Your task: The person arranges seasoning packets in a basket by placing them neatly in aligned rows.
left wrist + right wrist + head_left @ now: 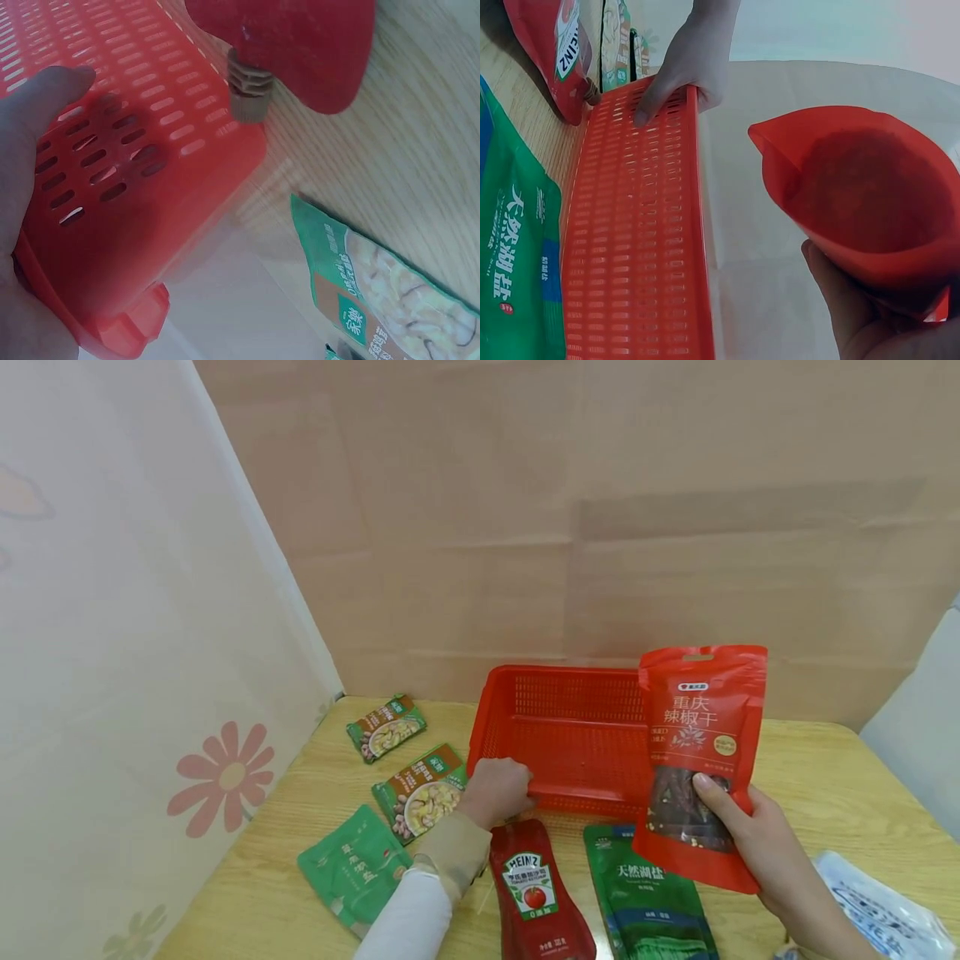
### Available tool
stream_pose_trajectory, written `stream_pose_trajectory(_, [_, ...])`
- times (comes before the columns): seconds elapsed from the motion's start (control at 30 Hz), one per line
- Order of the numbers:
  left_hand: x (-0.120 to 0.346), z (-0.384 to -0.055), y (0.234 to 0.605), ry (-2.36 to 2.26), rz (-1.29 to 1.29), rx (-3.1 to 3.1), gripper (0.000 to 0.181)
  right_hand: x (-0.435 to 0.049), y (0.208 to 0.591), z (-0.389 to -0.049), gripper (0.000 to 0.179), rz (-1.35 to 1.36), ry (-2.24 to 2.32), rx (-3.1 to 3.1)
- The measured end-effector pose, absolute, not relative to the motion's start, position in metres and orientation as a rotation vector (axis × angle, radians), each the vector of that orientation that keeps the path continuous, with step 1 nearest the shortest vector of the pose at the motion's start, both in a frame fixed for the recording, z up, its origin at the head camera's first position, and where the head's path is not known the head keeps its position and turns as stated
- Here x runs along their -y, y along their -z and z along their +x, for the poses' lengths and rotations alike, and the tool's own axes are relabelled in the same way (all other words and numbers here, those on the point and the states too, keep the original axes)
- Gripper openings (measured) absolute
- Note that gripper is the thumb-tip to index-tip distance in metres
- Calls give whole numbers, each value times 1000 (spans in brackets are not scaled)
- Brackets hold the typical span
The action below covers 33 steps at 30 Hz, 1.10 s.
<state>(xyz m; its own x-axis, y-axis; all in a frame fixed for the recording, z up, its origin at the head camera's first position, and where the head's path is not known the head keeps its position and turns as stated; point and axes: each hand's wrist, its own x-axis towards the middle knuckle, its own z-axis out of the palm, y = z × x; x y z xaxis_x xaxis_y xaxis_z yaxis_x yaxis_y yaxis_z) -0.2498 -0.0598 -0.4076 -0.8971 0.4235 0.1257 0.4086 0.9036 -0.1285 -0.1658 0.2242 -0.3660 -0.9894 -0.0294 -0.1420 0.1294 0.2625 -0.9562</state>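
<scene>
A red plastic basket (573, 747) with slotted walls stands on the table in the head view. My left hand (498, 789) grips its rim near the front left corner; in the right wrist view, the thumb (651, 101) lies against the outer wall. My right hand (753, 835) holds a red pouch of dried chillies (693, 718) upright, thumb across its front window. This pouch overlaps the basket's right end in the head view. From the right wrist, the pouch's rounded base (870, 187) shows. Before the basket lie a ketchup pouch (536, 893) and a green salt pouch (648, 885).
Left of the basket, two soup packets (386, 727) and a plain green pouch (356, 864) lie on the wooden table (810, 777). A white and blue packet (881, 902) rests at the front right. Behind the table hangs a brown backdrop (600, 510).
</scene>
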Motion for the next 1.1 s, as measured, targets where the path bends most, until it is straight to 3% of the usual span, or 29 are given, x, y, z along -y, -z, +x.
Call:
stream_pose_trajectory(0.43, [57, -246, 403, -47, -636, 2960, 33, -224, 362, -165, 53, 136, 1816, -2376])
stream_pose_trajectory(0.73, [63, -243, 410, 180, -653, 2819, 58, -223, 364, -164, 42, 116, 1839, -2384])
stream_pose_trajectory(1.1, [47, -214, 399, 690, -543, 2619, 43, -221, 362, -162, 30, 135, 1869, -2362])
